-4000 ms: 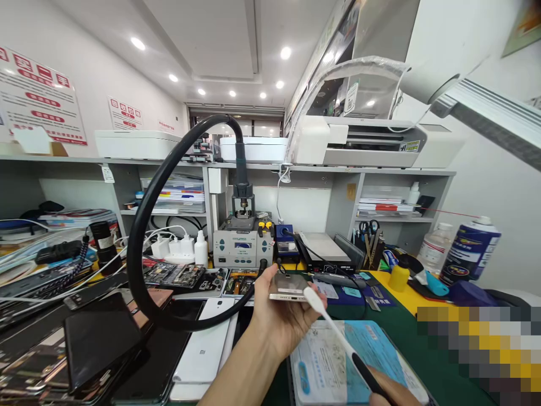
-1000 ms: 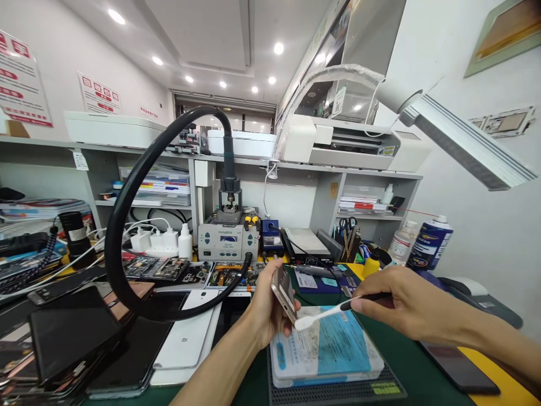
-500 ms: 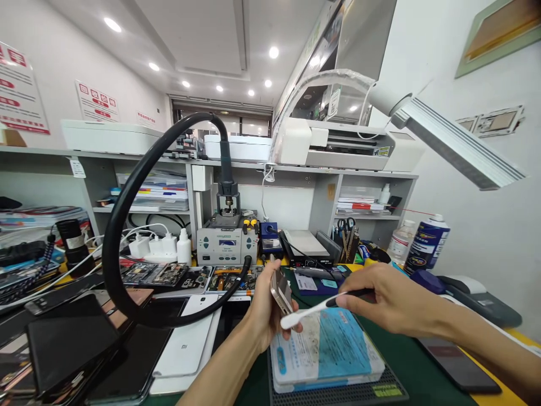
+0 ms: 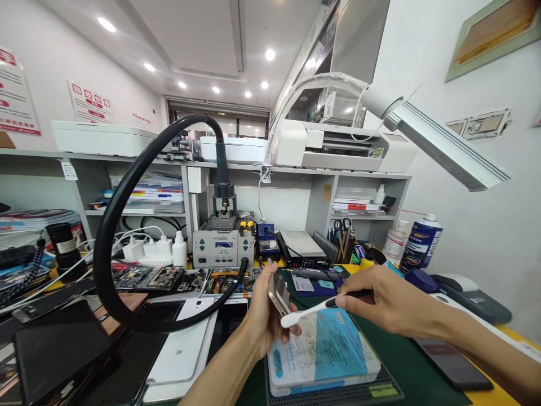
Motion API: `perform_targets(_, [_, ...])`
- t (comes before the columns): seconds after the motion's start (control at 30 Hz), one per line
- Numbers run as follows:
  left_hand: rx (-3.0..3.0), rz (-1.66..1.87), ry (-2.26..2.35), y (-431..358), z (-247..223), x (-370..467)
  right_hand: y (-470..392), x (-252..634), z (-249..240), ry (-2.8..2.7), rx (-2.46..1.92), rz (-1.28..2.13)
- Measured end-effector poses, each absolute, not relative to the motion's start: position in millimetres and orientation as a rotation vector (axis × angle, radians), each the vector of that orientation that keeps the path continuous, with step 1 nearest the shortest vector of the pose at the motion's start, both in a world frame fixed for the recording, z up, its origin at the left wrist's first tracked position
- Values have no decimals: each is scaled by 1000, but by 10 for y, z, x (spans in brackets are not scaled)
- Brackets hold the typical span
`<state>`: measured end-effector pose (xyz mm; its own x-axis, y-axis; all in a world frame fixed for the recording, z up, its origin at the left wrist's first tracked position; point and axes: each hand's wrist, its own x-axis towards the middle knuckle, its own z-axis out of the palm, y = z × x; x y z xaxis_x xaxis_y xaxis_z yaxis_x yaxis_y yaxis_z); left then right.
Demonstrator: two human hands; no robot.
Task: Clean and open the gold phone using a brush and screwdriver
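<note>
My left hand (image 4: pixel 262 316) is wrapped round a gold-edged smartphone (image 4: pixel 279 294), held tilted with its port end facing me. Between the fingers and thumb of my right hand (image 4: pixel 376 299) is a toothbrush (image 4: pixel 313 310) with a white neck and a black grip. The brush's white head lies at the lower end of the phone; its bristles are hidden, so contact is unclear. Below both hands sits a blue and white plastic box (image 4: pixel 325 355) on a black perforated mat (image 4: pixel 338 398).
A thick black hose (image 4: pixel 99 248) loops at the left from a hot-air station (image 4: pixel 222 248). Several phones, among them a white phone (image 4: pixel 181 344), cover the left side. A dark phone (image 4: pixel 454 363) lies at right, near a spray can (image 4: pixel 420 242). A lamp (image 4: pixel 452 144) hangs above.
The view has turned slightly to the right, so the background sits further left. Both hands keep nearly the same pose, with the brush head still at the phone's lower end.
</note>
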<state>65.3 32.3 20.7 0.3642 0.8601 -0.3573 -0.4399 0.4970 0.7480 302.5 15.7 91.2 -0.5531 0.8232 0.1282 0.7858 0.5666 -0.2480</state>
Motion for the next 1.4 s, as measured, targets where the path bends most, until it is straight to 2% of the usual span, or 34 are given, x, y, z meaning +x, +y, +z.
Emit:
perform_targets(0.23, [605,925,808,325,197,673,119,2998,916,-2471,-1311,414])
perform_targets(0.4, [601,918,789,318,177,669,150,2852,946,-2492,-1285,244])
perform_targets(0.67, [550,955,796,318,223,630,50,3026,923,-2546,-1377,209])
perform_targets(1.0, [516,900,696,309,235,632,122,2732,959,-2315,-1176,114])
perform_targets(1.27, [401,841,590,361,290,564,-17,2893,930,-2297,-1270,428])
perform_targets(1.4, [376,849,588,357,285,571,-7,3059,856,-2304,-1322,447])
